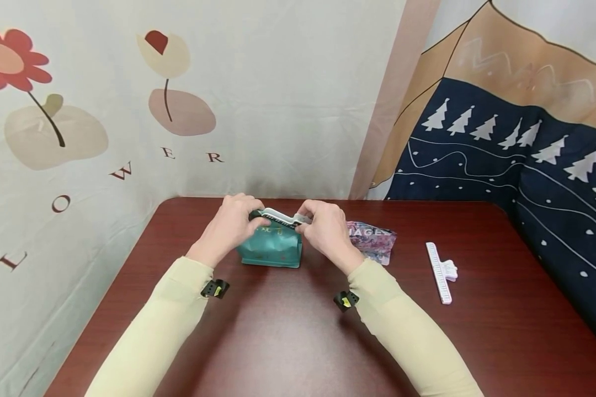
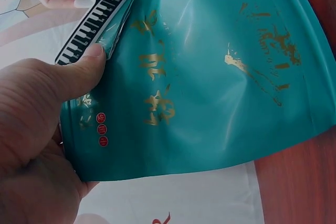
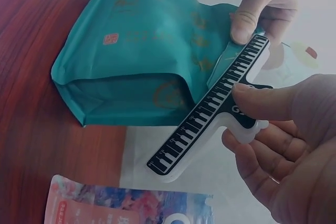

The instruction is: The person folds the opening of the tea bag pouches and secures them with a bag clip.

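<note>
A teal pouch (image 1: 272, 249) with gold lettering stands near the table's far edge. My left hand (image 1: 232, 223) pinches its top corner, the thumb pressed on the front in the left wrist view. My right hand (image 1: 324, 227) holds a long bag clip (image 3: 210, 106) by its handle, between thumb and fingers. The clip is black and white with a piano-key pattern. Its bar lies at a slant along the pouch's folded top edge, one end close to the left thumb (image 3: 242, 27). How far the clip's jaws reach over the fold is hidden.
A pink and purple printed pouch (image 1: 372, 241) lies just right of the teal one. Farther right on the dark red table (image 1: 288, 342) is a white bag clip (image 1: 439, 274). A printed curtain (image 1: 288, 110) hangs right behind the table's far edge.
</note>
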### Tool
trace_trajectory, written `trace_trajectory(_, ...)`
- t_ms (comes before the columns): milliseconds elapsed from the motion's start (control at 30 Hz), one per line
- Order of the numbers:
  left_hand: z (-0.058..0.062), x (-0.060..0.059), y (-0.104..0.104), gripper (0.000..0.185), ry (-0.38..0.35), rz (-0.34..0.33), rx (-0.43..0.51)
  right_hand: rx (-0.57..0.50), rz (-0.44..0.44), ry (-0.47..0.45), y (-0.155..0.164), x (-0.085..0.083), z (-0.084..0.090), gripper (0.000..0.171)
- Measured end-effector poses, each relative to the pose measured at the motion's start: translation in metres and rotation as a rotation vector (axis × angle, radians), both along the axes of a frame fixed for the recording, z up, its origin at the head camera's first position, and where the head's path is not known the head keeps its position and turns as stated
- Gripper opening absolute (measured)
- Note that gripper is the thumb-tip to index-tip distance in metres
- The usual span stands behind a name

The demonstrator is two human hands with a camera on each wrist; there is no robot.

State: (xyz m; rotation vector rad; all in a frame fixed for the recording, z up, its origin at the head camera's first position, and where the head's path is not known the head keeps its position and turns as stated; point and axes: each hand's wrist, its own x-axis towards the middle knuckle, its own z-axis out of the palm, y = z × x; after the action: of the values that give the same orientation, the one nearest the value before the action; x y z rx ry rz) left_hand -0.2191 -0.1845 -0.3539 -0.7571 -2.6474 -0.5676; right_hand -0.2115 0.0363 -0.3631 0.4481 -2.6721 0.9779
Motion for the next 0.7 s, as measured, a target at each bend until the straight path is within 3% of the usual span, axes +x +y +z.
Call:
trace_trajectory(167, 0.000, 0.000, -0.001, 0.021, -0.009, 0.002, 0.002, -0.002, -0.002, -0.002, -0.002, 0.001, 0.002, 0.019)
trace_trajectory(367, 0.004, 0.002, -0.008, 0.026, -0.082, 0.045, 0.060, -0.011, -0.005, -0.013, -0.001, 0.002, 0.002, 0.018)
trace_trajectory(533, 0.003, 0.002, -0.014, 0.018, -0.137, 0.110, 0.080, -0.016, -0.010, -0.019, 0.000, 0.002, 0.002, 0.018)
trace_trajectory(700, -0.002, 0.002, -0.016, 0.012, -0.138, 0.120, 0.103, -0.029, 0.001, -0.017, -0.002, 0.003, 0.003, 0.018)
